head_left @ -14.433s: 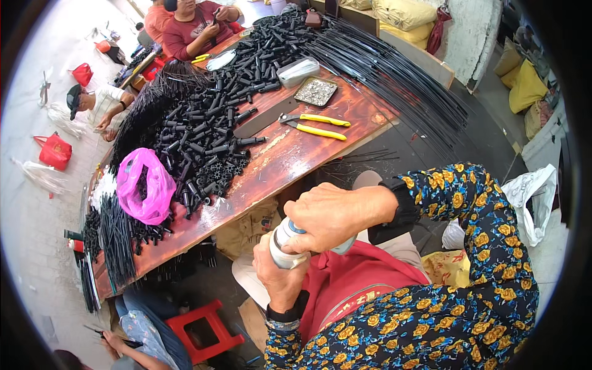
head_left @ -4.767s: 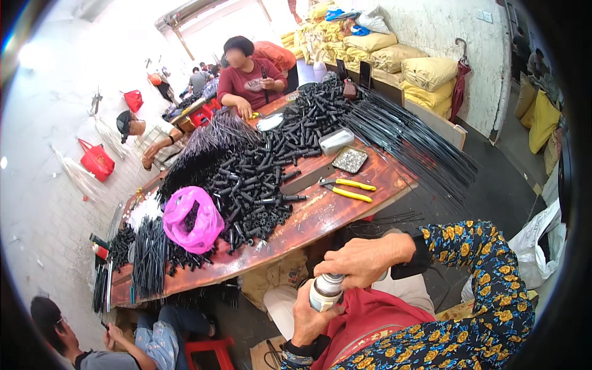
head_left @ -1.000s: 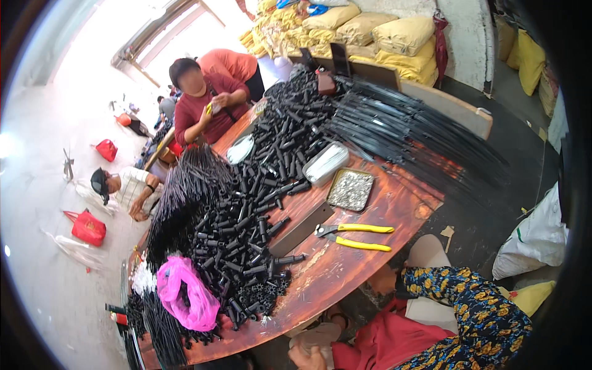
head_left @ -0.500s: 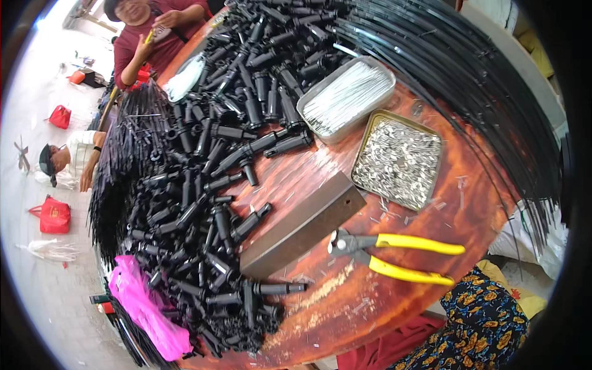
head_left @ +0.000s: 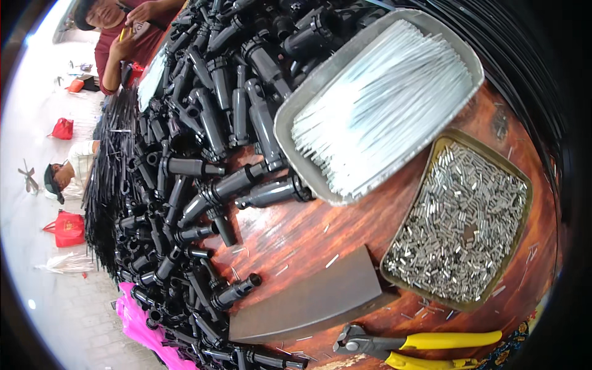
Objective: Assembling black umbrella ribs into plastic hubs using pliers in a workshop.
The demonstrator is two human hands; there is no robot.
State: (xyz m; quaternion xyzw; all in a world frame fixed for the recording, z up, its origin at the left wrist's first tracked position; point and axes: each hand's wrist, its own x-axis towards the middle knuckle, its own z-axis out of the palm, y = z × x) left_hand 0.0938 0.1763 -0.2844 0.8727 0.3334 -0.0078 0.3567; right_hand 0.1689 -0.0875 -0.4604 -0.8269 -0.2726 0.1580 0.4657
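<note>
Neither of my hands shows. On the red-brown table (head_left: 293, 222) lies a pair of cutting pliers with yellow handles (head_left: 453, 340), its dark jaws toward the left. Behind it rests a dark brown rectangular metal block (head_left: 308, 302). To the right of the block sits a brass-coloured tray (head_left: 390, 279) full of short silvery metal pieces (head_left: 465, 225). Farther back, a grey metal tray (head_left: 327, 196) holds a thick bundle of thin whitish rods (head_left: 376, 108). Many black plastic tubular parts (head_left: 213, 126) are heaped along the left and back of the table.
Long black rods (head_left: 530, 92) curve along the right edge. A bunch of thin black strips (head_left: 108, 185) lines the left edge, near a pink plastic bag (head_left: 142, 324). A person in a dark red top (head_left: 114, 55) holds something yellow; another (head_left: 80, 169) is beyond. Red bags (head_left: 66, 229) are on the floor.
My view has come closer to the table, so the trays look larger. The pliers and block appear lower in the picture. The person's hands at the far left have shifted slightly.
</note>
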